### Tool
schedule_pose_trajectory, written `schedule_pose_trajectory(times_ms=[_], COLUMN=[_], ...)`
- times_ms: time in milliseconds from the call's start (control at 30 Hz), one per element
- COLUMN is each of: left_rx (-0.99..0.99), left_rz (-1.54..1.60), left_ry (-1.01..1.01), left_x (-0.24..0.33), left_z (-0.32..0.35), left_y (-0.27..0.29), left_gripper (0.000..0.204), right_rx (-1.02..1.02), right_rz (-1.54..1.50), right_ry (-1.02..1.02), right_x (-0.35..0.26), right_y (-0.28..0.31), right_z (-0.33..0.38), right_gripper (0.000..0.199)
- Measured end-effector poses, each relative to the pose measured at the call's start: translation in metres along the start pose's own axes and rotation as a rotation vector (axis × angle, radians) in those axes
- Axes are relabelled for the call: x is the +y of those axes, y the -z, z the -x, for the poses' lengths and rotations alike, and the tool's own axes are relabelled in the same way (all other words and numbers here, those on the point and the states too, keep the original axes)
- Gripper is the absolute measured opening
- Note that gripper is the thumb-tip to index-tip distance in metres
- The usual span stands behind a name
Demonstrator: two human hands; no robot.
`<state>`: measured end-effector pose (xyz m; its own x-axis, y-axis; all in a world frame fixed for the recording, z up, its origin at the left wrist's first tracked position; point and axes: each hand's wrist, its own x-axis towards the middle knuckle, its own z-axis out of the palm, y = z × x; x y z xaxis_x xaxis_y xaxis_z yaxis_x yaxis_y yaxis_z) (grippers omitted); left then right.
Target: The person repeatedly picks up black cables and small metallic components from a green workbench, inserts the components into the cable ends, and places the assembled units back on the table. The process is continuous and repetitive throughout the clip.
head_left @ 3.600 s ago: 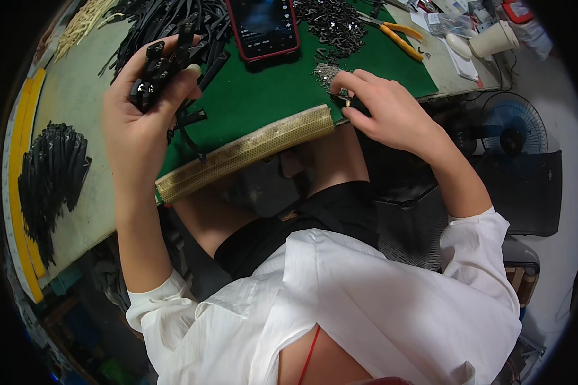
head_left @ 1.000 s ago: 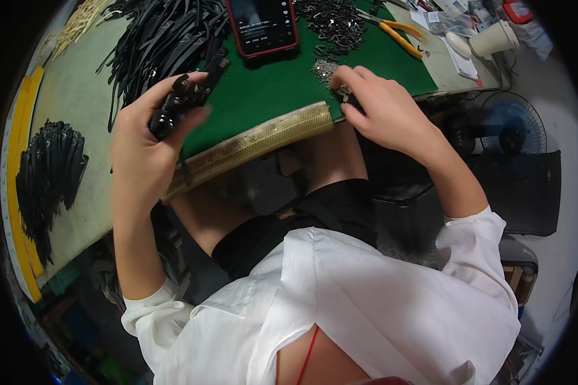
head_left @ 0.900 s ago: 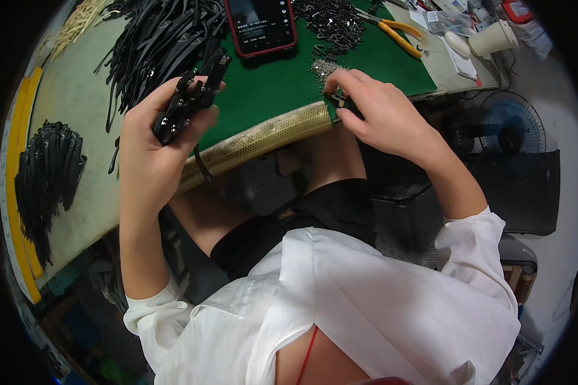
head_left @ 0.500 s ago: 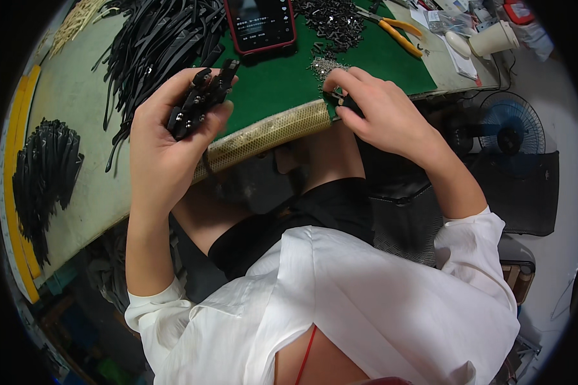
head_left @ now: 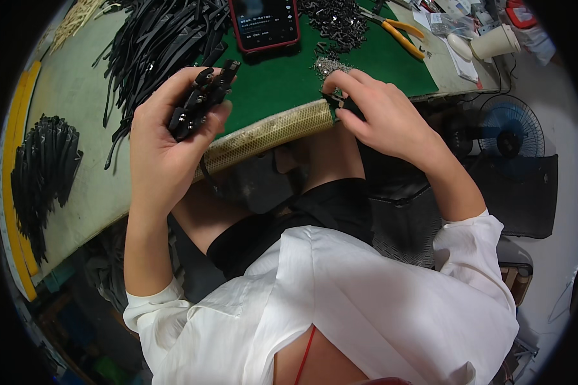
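My left hand (head_left: 155,141) is closed round a bundle of black eyeglass temples (head_left: 196,106), their ends with small shiny metal fittings pointing up. One thin dark strip (head_left: 207,173) hangs below that hand. Above the table's front edge, my right hand (head_left: 392,119) pinches a small black piece (head_left: 351,108) between thumb and fingers; its exact kind is partly hidden. Just beyond the right fingertips lies a little heap of tiny silver parts (head_left: 327,67). A large pile of black temples (head_left: 164,48) spreads behind my left hand.
Small black parts (head_left: 337,29) are heaped on the green mat (head_left: 270,83), beside a phone (head_left: 266,38) and orange-handled pliers (head_left: 401,38). Another temple bundle (head_left: 45,167) lies at far left. A mesh-covered roll (head_left: 270,139) lines the front edge; a fan (head_left: 510,128) stands right.
The small black piece in my right hand has turned slightly, and its tip shows more above the fingers. My left hand keeps its hold on the temples, nearly still.
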<state>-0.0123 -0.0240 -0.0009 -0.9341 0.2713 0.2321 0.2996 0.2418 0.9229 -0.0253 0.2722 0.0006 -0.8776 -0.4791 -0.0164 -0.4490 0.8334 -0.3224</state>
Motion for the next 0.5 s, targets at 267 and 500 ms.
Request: schedule_pose_trajectory(times_ms=[267, 500], left_rx=[0.05, 0.131], left_rz=[0.012, 0.039], left_ry=[-0.017, -0.062], left_x=[0.003, 0.006], left_z=[0.001, 0.003], left_y=[-0.003, -0.007], left_gripper=[0.038, 0.028], right_rx=[0.016, 0.012], right_rz=[0.018, 0.071], right_ry=[-0.013, -0.011], right_x=[-0.005, -0.009], right_y=[-0.001, -0.001], right_z=[-0.005, -0.014], right_gripper=[0.028, 0.028])
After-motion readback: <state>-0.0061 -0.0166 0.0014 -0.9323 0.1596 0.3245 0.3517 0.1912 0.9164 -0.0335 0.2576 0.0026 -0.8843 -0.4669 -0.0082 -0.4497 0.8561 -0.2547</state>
